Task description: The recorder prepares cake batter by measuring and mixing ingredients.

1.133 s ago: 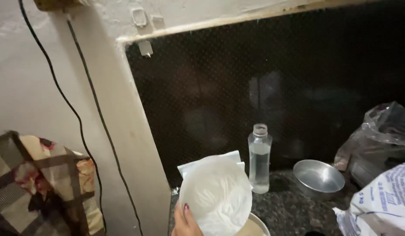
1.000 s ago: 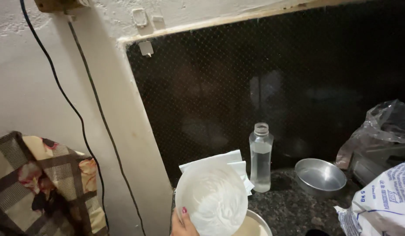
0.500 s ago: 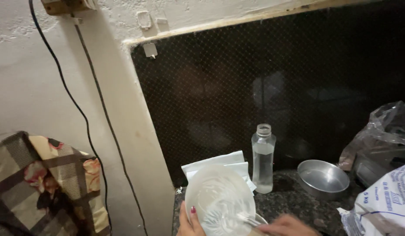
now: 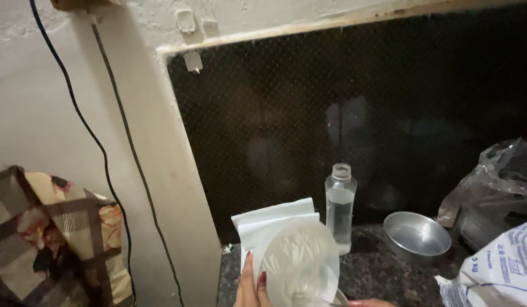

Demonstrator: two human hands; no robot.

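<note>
My left hand (image 4: pixel 249 287) comes up from the bottom edge and grips a round translucent plastic container (image 4: pixel 300 261), tilted so that its open mouth faces me. A folded white paper bag (image 4: pixel 273 219) stands just behind the container and touches it. Only a sliver of my right hand (image 4: pixel 368 303) shows at the bottom edge, just right of the container; its fingers are hidden. A curved metal rim (image 4: pixel 339 295) peeks out below the container.
A clear, uncapped plastic bottle (image 4: pixel 340 207) part-full of liquid stands on the dark speckled counter (image 4: pixel 382 273). Right of it are a steel bowl (image 4: pixel 417 236), a crumpled clear plastic bag (image 4: pixel 496 179) and a white printed sack (image 4: pixel 496 273). A patterned cloth (image 4: pixel 59 239) and a black cable (image 4: pixel 113 165) are at left.
The container has turned from showing a white, opaque face to showing its translucent inside. My right hand came in beside it and has since sunk almost out of frame.
</note>
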